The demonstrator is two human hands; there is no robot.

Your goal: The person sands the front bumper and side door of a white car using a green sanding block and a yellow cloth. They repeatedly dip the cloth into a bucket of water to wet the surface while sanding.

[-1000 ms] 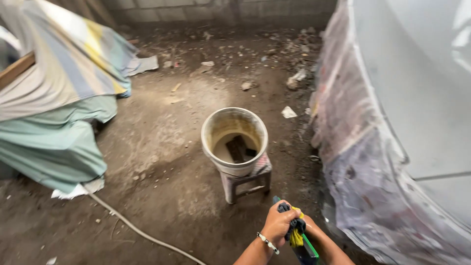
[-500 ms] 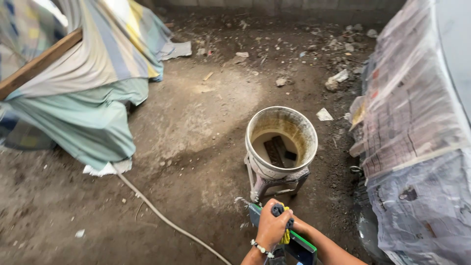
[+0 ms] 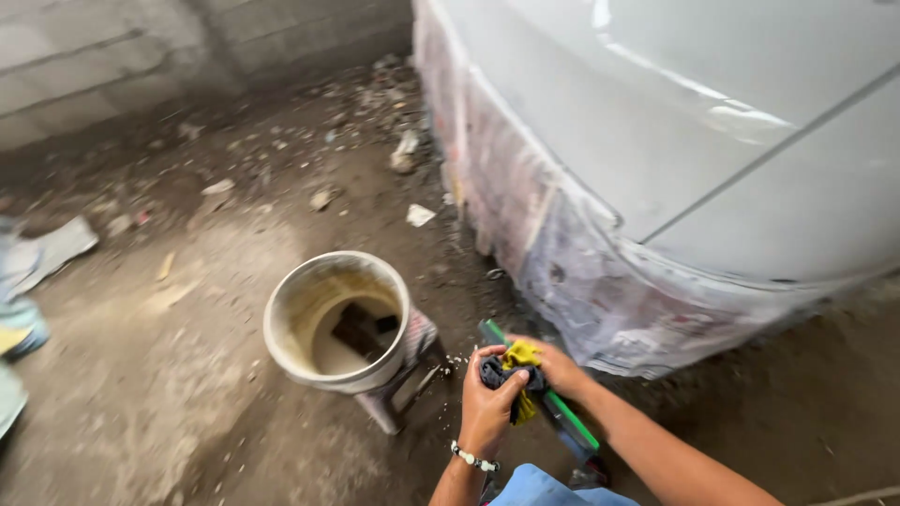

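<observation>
- Two hands are seen low in the middle, close together.
- A dark and yellow rag [image 3: 514, 373] is squeezed between the left hand [image 3: 489, 405] and the right hand [image 3: 561, 367].
- A green stick [image 3: 542, 397] is wrapped by the rag at that spot and is held by both hands.
- Its long line runs from up-left, near the bucket [image 3: 337, 320], down-right toward the person's body.
- Its far tip is pointed at the bucket, which sits just left of the hands on a small stool [image 3: 405, 382].
- Murky water and a dark block are seen inside the bucket.
- The left hand is the nearer one to the bucket.
- A grey car [image 3: 712, 141] with paper taped along its lower edge is seen on the right, close by.
</observation>
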